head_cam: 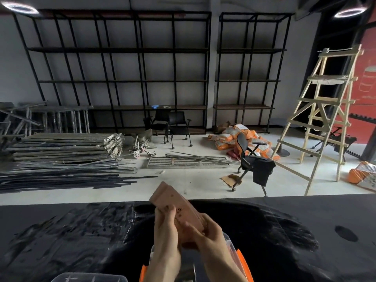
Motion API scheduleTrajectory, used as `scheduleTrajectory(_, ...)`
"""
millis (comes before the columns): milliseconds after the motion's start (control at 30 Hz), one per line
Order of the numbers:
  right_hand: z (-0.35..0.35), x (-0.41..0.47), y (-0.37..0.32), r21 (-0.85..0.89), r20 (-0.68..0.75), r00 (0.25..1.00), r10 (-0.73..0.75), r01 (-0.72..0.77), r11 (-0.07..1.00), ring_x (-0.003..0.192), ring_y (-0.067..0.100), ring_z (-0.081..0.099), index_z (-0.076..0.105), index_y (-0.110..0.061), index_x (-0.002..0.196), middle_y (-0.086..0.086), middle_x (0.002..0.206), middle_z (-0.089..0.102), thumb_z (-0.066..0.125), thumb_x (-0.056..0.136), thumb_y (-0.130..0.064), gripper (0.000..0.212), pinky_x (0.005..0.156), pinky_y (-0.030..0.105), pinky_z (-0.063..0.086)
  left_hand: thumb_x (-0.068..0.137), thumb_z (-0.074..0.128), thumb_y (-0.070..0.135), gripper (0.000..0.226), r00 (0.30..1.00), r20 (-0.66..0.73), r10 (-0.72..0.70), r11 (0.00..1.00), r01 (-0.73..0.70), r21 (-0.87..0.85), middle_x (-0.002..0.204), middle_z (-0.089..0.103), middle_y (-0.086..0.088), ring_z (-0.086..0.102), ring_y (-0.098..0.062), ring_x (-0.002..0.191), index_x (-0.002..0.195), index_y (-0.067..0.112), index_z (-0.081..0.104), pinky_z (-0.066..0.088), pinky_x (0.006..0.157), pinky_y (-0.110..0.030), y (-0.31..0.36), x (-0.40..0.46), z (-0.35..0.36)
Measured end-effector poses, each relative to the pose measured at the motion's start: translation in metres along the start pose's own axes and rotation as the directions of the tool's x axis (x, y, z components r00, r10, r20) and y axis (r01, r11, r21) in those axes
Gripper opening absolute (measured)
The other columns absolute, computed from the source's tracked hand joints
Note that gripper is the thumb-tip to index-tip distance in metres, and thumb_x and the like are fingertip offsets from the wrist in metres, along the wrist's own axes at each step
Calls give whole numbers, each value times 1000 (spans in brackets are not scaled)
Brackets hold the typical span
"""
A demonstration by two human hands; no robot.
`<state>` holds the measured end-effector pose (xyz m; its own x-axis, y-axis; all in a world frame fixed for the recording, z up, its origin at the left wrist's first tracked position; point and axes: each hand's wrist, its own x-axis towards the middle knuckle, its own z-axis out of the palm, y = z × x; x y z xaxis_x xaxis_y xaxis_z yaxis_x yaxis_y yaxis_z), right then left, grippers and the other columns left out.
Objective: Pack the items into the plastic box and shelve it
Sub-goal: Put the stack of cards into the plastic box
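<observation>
Both my hands hold a stack of pinkish-brown flat cards or packets (171,198), tilted up and away from me. My left hand (164,226) grips its left edge. My right hand (205,233) closes on its lower right end. Beneath my wrists sits the clear plastic box (231,244) with orange latches (242,261); my arms hide most of its inside. A clear plastic lid (89,277) lies at the bottom left edge of the view.
A black shiny table (284,231) carries the box. Beyond its far edge: black metal shelving (122,78) on the back wall, stacked metal bars (61,159), an office chair (252,161), orange sacks (230,137) and a wooden ladder (325,110).
</observation>
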<state>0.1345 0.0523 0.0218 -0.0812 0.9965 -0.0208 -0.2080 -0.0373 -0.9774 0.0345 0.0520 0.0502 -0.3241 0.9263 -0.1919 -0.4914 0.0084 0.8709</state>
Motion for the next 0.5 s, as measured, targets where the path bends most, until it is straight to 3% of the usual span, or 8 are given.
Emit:
scheduleTrajectory(67,-4,3,-2,25,-122,992,-34,38,999,77,32,76,73,-6,103,18,89,79,83,78,-8,27,66,40,62,96,58,12,15,997,13,70,996,-71,59,100,72,-21,68,-38,94,107,17,67,51,90,-50,0,1,1)
scheduleTrajectory(133,-12,5,-10,3,-117,992,-53,54,999,73,27,73,72,-6,102,17,89,79,73,85,4,20,68,41,62,90,65,9,17,982,35,188,973,-191,127,101,73,-10,66,-38,106,105,17,65,47,97,-50,11,1,-2)
scheduleTrajectory(233,-27,6,-25,-52,28,999,-39,40,998,83,28,75,64,-1,107,14,100,77,62,90,9,20,80,51,63,88,70,26,30,932,107,346,901,-362,238,110,69,4,63,-11,107,115,25,60,44,86,-26,36,8,-11)
scheduleTrajectory(300,-32,10,-31,-15,76,996,-39,41,999,96,32,75,60,-2,107,10,101,77,62,89,9,21,85,54,61,85,61,45,31,896,242,373,831,-439,343,99,73,4,65,-6,96,108,23,66,45,74,-17,42,12,-9)
scheduleTrajectory(367,-27,15,-35,31,69,995,-66,64,997,104,34,72,57,-6,104,12,99,76,62,85,4,23,93,56,58,91,52,51,38,875,287,389,795,-476,375,78,70,2,63,-3,75,88,15,66,46,65,-11,36,9,0)
scheduleTrajectory(500,-16,17,-35,75,43,994,-103,100,992,106,37,71,49,-8,110,19,105,77,61,91,0,23,100,54,54,98,50,45,45,850,146,506,720,-510,470,59,49,13,49,4,53,72,9,49,40,55,-11,23,9,14)
